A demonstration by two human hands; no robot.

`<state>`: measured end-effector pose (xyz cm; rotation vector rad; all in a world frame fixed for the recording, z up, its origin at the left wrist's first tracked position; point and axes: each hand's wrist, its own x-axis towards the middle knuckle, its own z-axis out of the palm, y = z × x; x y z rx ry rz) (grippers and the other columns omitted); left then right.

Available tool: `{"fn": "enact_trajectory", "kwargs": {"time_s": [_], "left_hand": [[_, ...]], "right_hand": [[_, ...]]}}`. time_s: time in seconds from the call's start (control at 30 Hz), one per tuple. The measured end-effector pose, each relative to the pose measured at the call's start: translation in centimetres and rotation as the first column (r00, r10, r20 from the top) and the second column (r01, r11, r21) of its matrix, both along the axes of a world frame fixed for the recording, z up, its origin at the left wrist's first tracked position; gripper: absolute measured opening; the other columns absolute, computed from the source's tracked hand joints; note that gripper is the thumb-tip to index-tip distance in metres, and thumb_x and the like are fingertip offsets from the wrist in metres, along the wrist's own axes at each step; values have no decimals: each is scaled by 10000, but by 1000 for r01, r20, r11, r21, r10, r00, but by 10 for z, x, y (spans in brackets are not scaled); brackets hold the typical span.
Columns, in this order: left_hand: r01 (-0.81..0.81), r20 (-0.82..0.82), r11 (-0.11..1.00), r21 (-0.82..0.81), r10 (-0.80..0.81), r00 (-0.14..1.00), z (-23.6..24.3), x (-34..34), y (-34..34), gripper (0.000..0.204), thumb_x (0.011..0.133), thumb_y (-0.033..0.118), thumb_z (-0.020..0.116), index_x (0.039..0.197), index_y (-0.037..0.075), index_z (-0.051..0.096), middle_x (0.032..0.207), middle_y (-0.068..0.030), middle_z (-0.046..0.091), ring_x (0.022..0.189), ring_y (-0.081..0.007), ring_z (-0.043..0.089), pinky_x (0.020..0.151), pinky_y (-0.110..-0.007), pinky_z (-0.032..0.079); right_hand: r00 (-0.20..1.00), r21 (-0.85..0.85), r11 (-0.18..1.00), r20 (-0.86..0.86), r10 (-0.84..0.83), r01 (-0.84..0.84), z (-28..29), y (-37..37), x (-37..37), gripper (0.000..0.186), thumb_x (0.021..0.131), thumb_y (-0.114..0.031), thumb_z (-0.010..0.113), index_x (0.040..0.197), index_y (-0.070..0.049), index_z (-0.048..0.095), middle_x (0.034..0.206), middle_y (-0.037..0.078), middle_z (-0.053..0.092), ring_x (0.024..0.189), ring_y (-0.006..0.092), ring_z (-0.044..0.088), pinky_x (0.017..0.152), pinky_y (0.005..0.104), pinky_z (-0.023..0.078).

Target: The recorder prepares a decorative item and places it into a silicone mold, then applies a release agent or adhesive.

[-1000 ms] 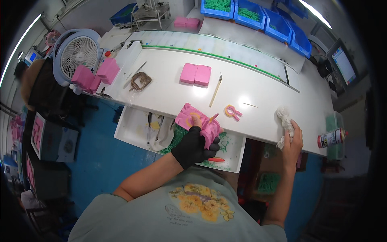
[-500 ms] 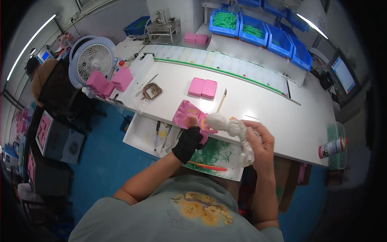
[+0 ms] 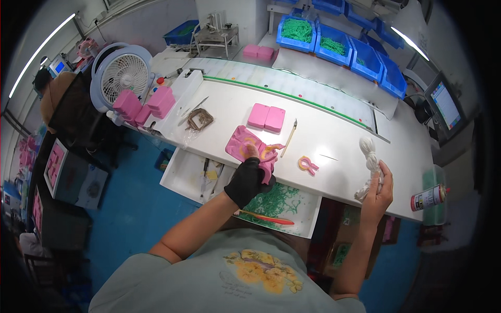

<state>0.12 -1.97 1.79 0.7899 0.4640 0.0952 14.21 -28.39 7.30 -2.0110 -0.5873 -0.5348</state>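
Observation:
My left hand (image 3: pixel 248 180), in a black glove, grips a floppy pink rubber mould (image 3: pixel 244 147) with an orange piece showing on it, at the near edge of the white table (image 3: pixel 334 141). My right hand (image 3: pixel 379 189) is bare and holds a twisted white cloth (image 3: pixel 370 156) upright, off to the right above the table's front edge. Between the hands a small pink and orange ring-shaped part (image 3: pixel 308 165) lies on the table. Two pink blocks (image 3: pixel 266 118) and a thin wooden-handled tool (image 3: pixel 289 137) lie just beyond the mould.
An open drawer (image 3: pixel 194 172) below the table holds green parts (image 3: pixel 276 201) and tools. A white fan (image 3: pixel 121 73) and pink blocks (image 3: pixel 145 104) stand at the left, blue bins (image 3: pixel 339 44) of green parts at the back, a spray can (image 3: pixel 429 197) at the right.
My right hand has carried the white cloth from beside the mould out to the right. The left hand still holds the pink mould in the same place.

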Motion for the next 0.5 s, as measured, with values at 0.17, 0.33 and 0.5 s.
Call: {"fn": "enact_trajectory", "kwargs": {"time_s": [0.17, 0.33, 0.5], "left_hand": [[217, 114, 924, -315, -190, 975, 0, 18, -14, 800, 872, 798, 273, 1115, 79, 527, 779, -30, 527, 592, -154, 451, 501, -276, 349], [256, 147, 840, -479, -210, 966, -7, 29, -21, 849, 832, 833, 304, 1172, 80, 502, 882, -85, 545, 660, -181, 472, 491, -286, 356], [248, 34, 887, -390, -255, 966, 18, 64, -47, 807, 858, 804, 314, 1154, 81, 520, 833, -75, 534, 594, -163, 434, 450, -267, 325]], "right_hand": [[962, -351, 897, 139, -233, 268, -25, -59, 28, 271, 931, -58, 544, 1193, -13, 600, 1125, 164, 591, 1042, 330, 580, 900, 390, 476], [896, -359, 850, 369, -249, 385, -17, -76, 23, 379, 832, -122, 696, 1187, -46, 588, 1273, 176, 511, 1194, 382, 463, 1008, 461, 394], [449, 166, 652, 600, -662, 740, 32, -169, 65, 658, 775, -192, 780, 1297, -7, 424, 1302, 174, 472, 1226, 369, 436, 1045, 507, 349]]}}
